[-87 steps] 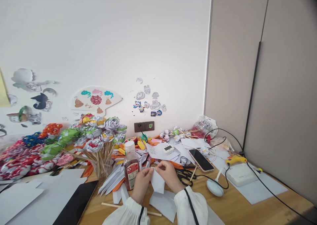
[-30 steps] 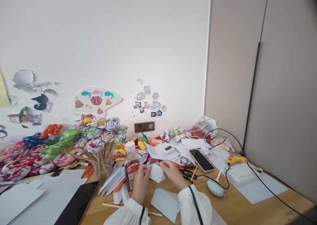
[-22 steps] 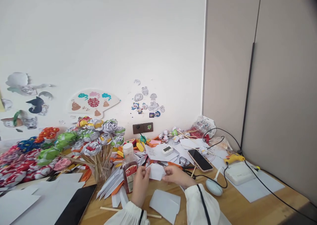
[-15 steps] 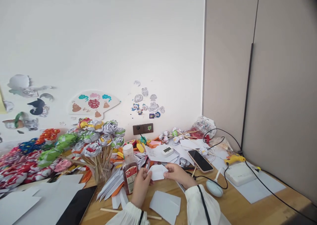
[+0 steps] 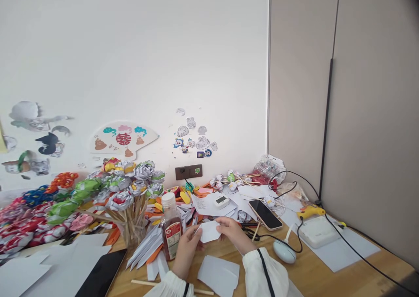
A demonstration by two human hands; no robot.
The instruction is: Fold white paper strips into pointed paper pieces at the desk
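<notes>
A small white sheet of paper (image 5: 209, 232) is held up above the table between my two hands. My left hand (image 5: 190, 247) pinches its left edge, with the thumb on the near face. On the opposite edge, my right hand (image 5: 234, 233) grips the upper right corner between thumb and fingers. Below them a stack of cut white paper (image 5: 218, 274) lies on the wooden table. Just left of my left hand stands a glass bottle (image 5: 171, 233) with a white cap and red label. A thin wooden stick (image 5: 144, 282) lies partly under my left sleeve.
Paper flowers on sticks (image 5: 126, 196) fill a clear container at left. A black tablet (image 5: 103, 273) lies before it. To the right are a smartphone (image 5: 266, 213), a white mouse-like device (image 5: 284, 250), a yellow glue gun (image 5: 310, 211) and trailing cables. A small white timer (image 5: 221, 200) sits behind my hands.
The paper has tilted: its right side is higher and its left side lower. My left hand has shifted slightly down, my right slightly up. The view has moved a little.
</notes>
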